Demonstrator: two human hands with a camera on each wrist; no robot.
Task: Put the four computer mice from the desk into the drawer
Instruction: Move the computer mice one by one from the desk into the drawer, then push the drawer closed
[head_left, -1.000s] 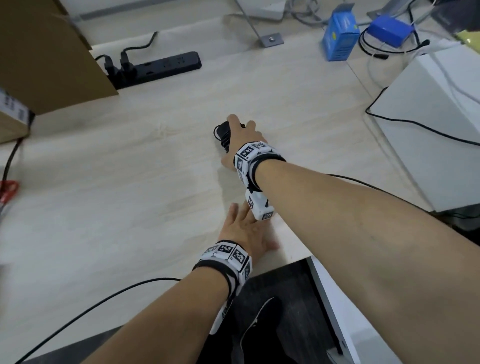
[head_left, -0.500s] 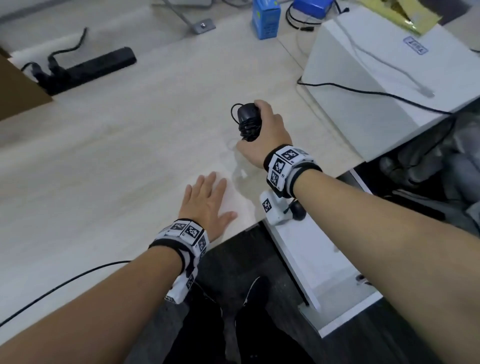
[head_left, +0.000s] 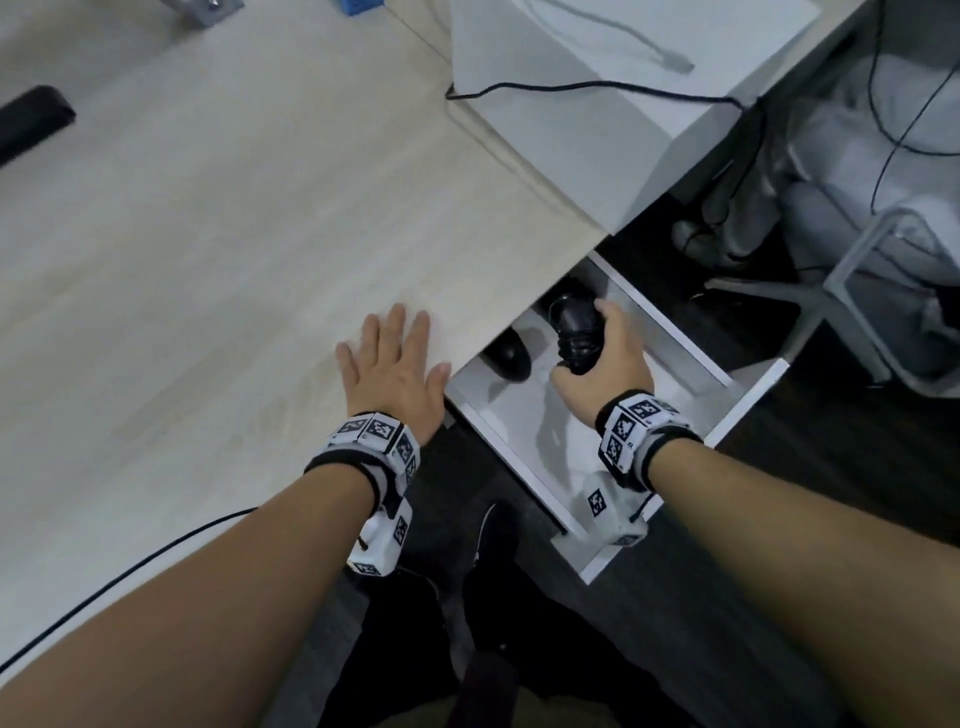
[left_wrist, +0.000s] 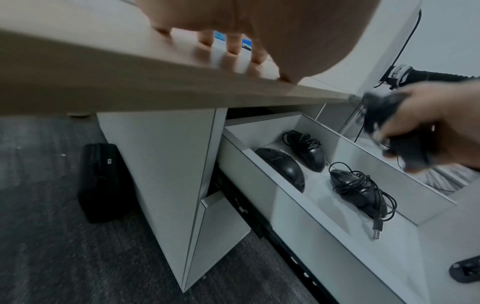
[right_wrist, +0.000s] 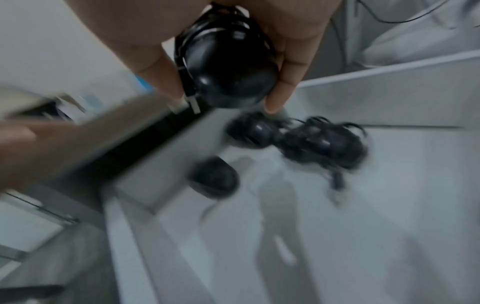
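My right hand (head_left: 605, 358) grips a black computer mouse (head_left: 577, 332) with its cord wound round it, held above the open white drawer (head_left: 748, 387). In the right wrist view the held mouse (right_wrist: 228, 67) sits between thumb and fingers, its USB plug poking out. Three more black mice lie in the drawer (left_wrist: 259, 127): a corded one (left_wrist: 309, 151) at the back, a plain one (left_wrist: 283, 166) by the left wall, and one with loose cable (left_wrist: 361, 191) nearer the front. My left hand (head_left: 392, 371) rests flat, fingers spread, on the light wooden desk (head_left: 208, 249) by its edge.
A white box (head_left: 571, 130) with a black cable across it sits on the desk at the right. A black power strip (head_left: 31, 122) lies at far left. Under the desk stand a white cabinet (left_wrist: 161, 164) and a black case (left_wrist: 100, 181). A chair base (head_left: 810, 301) stands to the right.
My right hand lifted the mouse off the desk and carried it right and down over the open drawer. The left hand stayed flat on the desk.
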